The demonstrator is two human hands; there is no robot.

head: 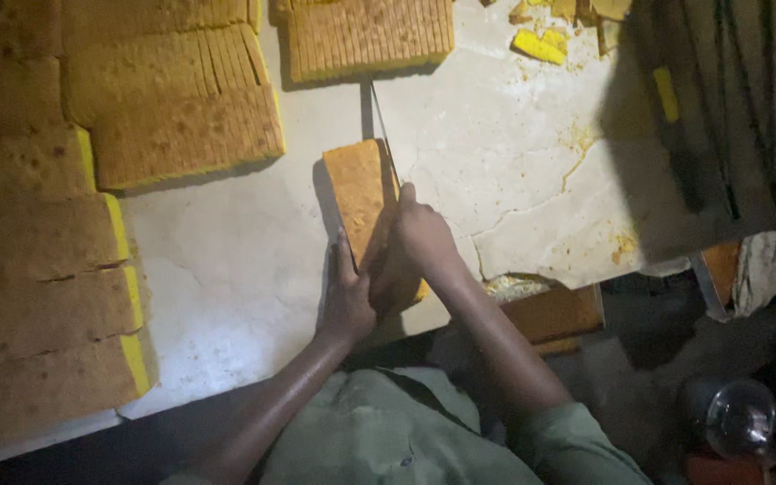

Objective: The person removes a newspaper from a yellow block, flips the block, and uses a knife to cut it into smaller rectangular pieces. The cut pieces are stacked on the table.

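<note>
Down at the near edge of the pale desk (226, 296), both hands work on one narrow slab of golden-brown cake (358, 193) that lies lengthwise, running away from the person. The left hand (348, 296) presses flat against the slab's left side, fingers stretched forward along it, steadying rather than clasping. The right hand (419, 238) is closed around what seems to be the handle of a long knife (383, 135); the light is dim, so the handle itself is hard to make out, but a thin dark blade runs forward along the slab's right edge, its tip reaching toward the far cakes.

Left of the hands, well apart from the slab, wide sheets of cake with yellow sides (47, 296) lie in a column along the desk. Beyond them sit blocks already cut into thin slices (181, 117), and another sliced block (365, 36) rests at the far edge. Yellow offcuts (541, 43) and crumbs lie at the upper right. A round shiny container (740, 418) sits low on the right, below desk level.
</note>
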